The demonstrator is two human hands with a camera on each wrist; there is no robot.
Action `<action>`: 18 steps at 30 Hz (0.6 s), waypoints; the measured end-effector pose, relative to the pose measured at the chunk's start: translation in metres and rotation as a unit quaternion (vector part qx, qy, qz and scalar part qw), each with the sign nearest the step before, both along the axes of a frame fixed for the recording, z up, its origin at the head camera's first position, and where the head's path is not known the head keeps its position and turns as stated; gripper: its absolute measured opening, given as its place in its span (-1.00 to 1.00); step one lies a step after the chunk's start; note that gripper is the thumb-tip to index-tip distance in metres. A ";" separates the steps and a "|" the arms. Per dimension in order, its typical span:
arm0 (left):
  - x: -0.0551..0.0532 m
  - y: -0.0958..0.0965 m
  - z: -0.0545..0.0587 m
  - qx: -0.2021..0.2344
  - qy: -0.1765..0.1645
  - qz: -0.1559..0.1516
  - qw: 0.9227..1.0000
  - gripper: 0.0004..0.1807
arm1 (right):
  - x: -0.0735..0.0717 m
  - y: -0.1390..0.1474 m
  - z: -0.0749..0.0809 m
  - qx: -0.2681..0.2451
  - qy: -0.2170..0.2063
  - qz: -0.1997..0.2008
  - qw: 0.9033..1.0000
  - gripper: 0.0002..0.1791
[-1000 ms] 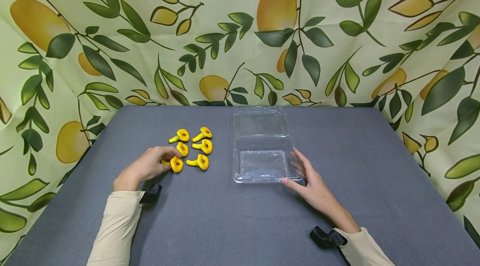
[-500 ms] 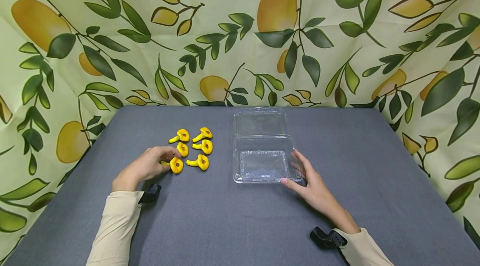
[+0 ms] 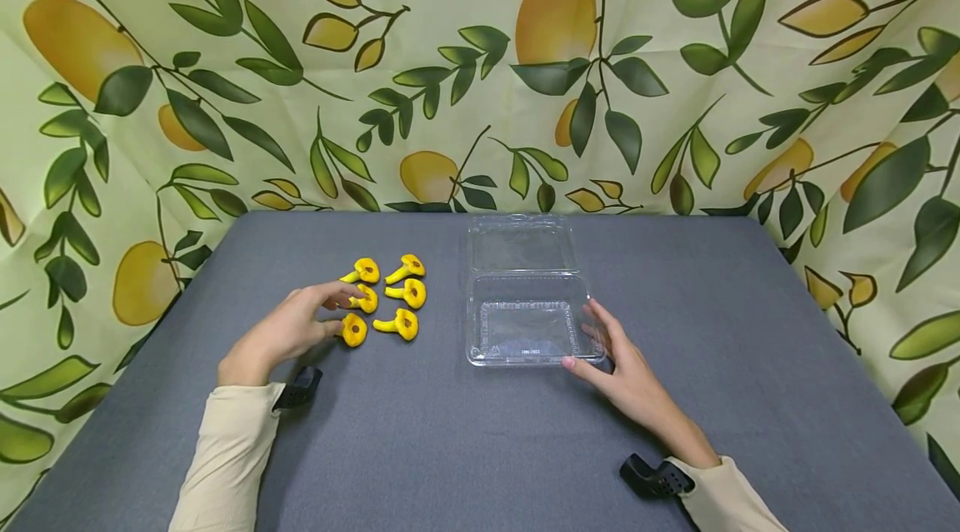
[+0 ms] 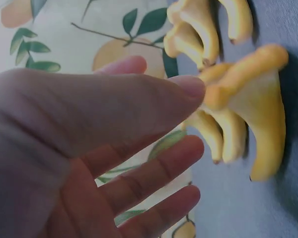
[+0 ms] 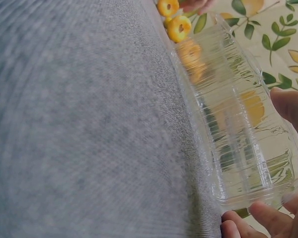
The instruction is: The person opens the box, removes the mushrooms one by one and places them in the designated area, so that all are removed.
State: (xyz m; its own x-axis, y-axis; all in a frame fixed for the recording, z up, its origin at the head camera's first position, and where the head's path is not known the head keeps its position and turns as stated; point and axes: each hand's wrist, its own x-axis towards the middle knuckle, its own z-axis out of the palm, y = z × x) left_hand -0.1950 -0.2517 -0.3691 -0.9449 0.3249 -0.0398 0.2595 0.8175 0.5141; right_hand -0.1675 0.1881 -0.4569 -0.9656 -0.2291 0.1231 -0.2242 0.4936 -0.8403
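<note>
My left hand [image 3: 288,328] is over the left side of a group of yellow chanterelle mushrooms, its fingers spread. Its thumb tip is right at the front-left mushroom [image 3: 354,330], while the fingers reach over the mushroom behind it [image 3: 367,299]. In the left wrist view, the thumb overlaps the edge of the nearest chanterelle [image 4: 268,119], with nothing between thumb and fingers. My right hand [image 3: 626,369] holds the front right corner of a clear plastic container [image 3: 474,323], thumb at the front rim and fingers around the right wall. The container's lid [image 3: 521,247] lies folded back behind it.
Further chanterelles stand in a second column, among them a front one [image 3: 397,324], a middle one [image 3: 408,293] and a rear one [image 3: 407,268]. A grey cloth [image 3: 480,449] covers the table. Behind hangs a leaf-and-fruit patterned curtain [image 3: 480,98].
My left hand's fingers have spread and lifted away from the thumb, and its wrist has shifted slightly left. The right hand and container stay in place.
</note>
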 end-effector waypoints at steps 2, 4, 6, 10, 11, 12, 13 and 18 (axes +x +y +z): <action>0.001 0.004 0.002 0.004 0.005 -0.001 1.000 -0.55 | 0.000 0.000 0.000 0.001 -0.001 0.000 1.000 0.04; 0.003 0.007 0.004 0.006 0.012 -0.002 1.000 -0.55 | -0.001 -0.001 -0.001 0.000 -0.002 0.001 1.000 0.03; 0.003 0.010 0.005 0.005 0.019 -0.003 1.000 -0.55 | -0.001 -0.001 -0.001 0.000 -0.004 0.002 1.000 0.03; 0.003 0.018 0.007 0.007 0.030 0.001 1.000 -0.55 | -0.002 -0.002 0.001 -0.002 -0.008 0.004 1.000 0.03; 0.003 0.020 0.007 0.010 0.032 0.001 0.999 -0.56 | -0.003 -0.002 0.002 -0.002 -0.009 0.004 1.000 0.03; 0.002 0.022 0.007 0.014 0.034 0.001 0.999 -0.56 | -0.003 -0.002 0.003 -0.002 -0.010 0.004 1.000 0.03; 0.002 0.024 0.006 0.016 0.036 0.001 0.999 -0.57 | -0.003 -0.002 0.003 -0.001 -0.012 0.004 1.000 0.03; -0.002 0.039 0.004 0.017 0.054 0.001 0.998 -0.58 | -0.004 -0.001 0.008 -0.001 -0.013 0.004 1.000 -0.01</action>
